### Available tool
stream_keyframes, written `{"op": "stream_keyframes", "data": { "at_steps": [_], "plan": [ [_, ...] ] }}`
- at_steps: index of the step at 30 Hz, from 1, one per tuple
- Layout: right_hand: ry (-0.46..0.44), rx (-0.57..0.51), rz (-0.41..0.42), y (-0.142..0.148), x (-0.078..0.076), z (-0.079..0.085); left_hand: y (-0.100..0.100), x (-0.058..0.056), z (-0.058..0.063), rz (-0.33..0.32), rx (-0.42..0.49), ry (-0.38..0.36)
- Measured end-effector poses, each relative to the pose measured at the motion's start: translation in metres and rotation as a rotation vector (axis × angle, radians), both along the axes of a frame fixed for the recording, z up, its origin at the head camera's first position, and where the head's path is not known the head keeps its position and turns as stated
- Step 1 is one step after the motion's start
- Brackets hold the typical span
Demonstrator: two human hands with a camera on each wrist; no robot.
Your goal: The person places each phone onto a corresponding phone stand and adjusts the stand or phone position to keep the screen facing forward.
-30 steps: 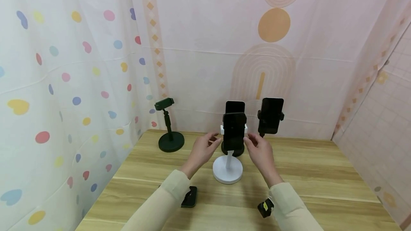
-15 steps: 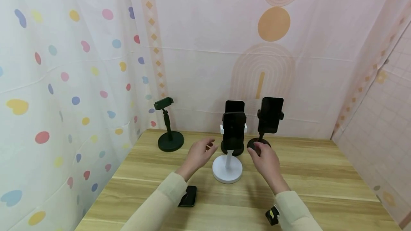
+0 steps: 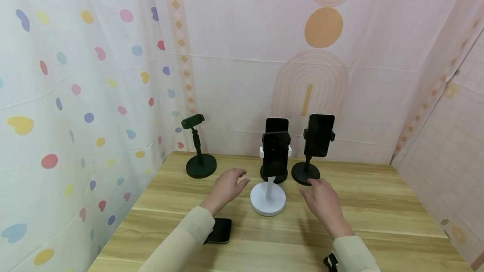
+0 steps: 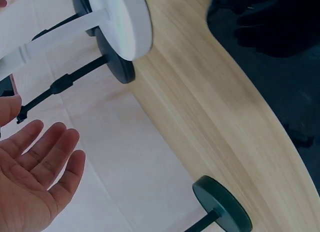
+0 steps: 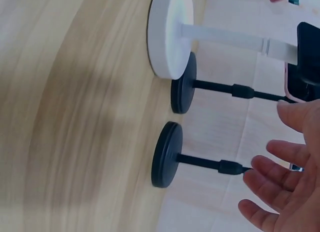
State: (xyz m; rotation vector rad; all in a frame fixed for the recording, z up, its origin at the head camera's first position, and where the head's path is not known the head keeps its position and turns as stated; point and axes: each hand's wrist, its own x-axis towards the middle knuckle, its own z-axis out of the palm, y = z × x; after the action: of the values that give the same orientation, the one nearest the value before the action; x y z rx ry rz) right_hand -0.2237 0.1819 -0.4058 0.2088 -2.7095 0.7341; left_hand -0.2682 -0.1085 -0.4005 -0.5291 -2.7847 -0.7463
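A white phone stand [image 3: 268, 205] stands mid-table, with a dark phone [image 3: 275, 154] upright in its clamp. To its left hovers my left hand [image 3: 228, 187], holding nothing, fingers loosely bent; the left wrist view shows its palm [image 4: 22, 192]. My right hand [image 3: 326, 205] is on the other side, also holding nothing, fingers relaxed and apart in the right wrist view. Just beyond it is a black phone stand [image 3: 305, 174] bearing another phone [image 3: 319, 135]. A further phone [image 3: 277, 125] sits behind the white stand, on a second black stand [image 5: 184, 87] that is partly hidden.
At the back left stands a dark green phone stand [image 3: 201, 166] with no phone in its clamp. Near my left sleeve a dark phone [image 3: 222, 231] lies flat on the wooden table [image 3: 370, 213]. Patterned curtains [image 3: 234, 74] hang behind the table and along its sides.
Both hands have come away from the phone in the white stand and drawn back, the left toward the left, the right toward the right. The stands and phones have stayed in place.
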Motion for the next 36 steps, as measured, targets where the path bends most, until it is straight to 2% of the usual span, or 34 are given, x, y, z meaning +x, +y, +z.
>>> {"op": "stream_keyframes", "data": {
  "at_steps": [8, 15, 21, 30, 36],
  "plan": [
    [-0.047, 0.120, 0.014, 0.014, 0.008, -0.010, -0.007, 0.003, -0.006, 0.010, -0.200, 0.073],
    [-0.144, 0.242, 0.035, 0.024, 0.013, -0.018, -0.015, 0.002, -0.012, 0.059, -0.337, 0.060],
    [-0.212, 0.284, 0.035, 0.028, 0.016, -0.024, -0.028, -0.004, -0.020, 0.084, -0.388, 0.045],
    [-0.294, 0.285, 0.067, 0.026, 0.017, -0.027, -0.051, -0.008, -0.027, 0.097, -0.449, 0.039],
    [-0.295, 0.291, 0.082, 0.023, 0.015, -0.028, -0.067, -0.011, -0.027, 0.143, -0.446, -0.001]
  ]
}}
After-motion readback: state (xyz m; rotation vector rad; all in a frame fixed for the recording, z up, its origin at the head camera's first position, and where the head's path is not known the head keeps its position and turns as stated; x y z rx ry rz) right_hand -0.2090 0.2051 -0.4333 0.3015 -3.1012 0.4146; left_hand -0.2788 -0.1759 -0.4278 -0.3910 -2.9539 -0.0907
